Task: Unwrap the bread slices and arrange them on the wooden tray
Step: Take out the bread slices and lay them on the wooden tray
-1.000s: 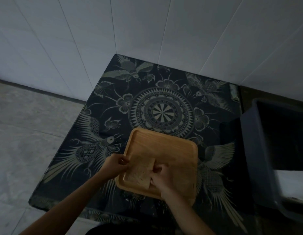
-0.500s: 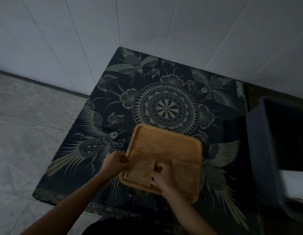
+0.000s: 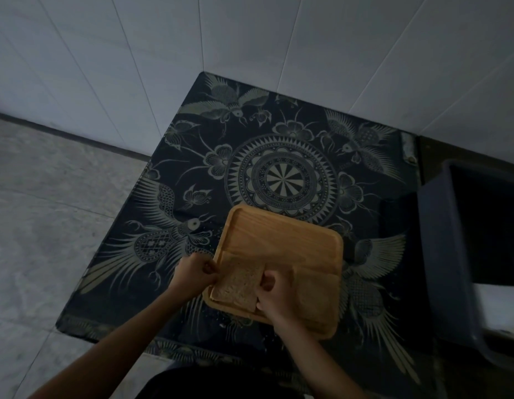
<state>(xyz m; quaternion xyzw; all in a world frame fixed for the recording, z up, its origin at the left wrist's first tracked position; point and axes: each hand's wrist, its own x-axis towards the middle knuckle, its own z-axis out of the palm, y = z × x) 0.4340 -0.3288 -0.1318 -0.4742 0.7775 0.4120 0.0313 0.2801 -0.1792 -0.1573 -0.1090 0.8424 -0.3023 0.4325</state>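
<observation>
While both hands work over the near-left corner of the wooden tray [image 3: 281, 240], the step in hand looks like settling a bread slice [image 3: 238, 286] flat into place. That slice lies on the tray floor with its near edge close to the tray's rim. The left hand [image 3: 192, 276] sits at the slice's left edge with its grip pinched together, though whether it holds the bread's edge, a bit of wrapping or nothing is too dark to tell. The right hand [image 3: 274, 295] rests at the slice's right edge, fingers curled onto it. A second bread slice [image 3: 316, 295] seems to lie just right of that hand, also on the tray. To do this well, press lightly, since soft bread dents and tears; nudge the slice square to the tray's corner, beside its neighbour without overlapping. The tray sits on the patterned surface [image 3: 279, 156], and a dark bin [image 3: 440, 254] stands to the right.
</observation>
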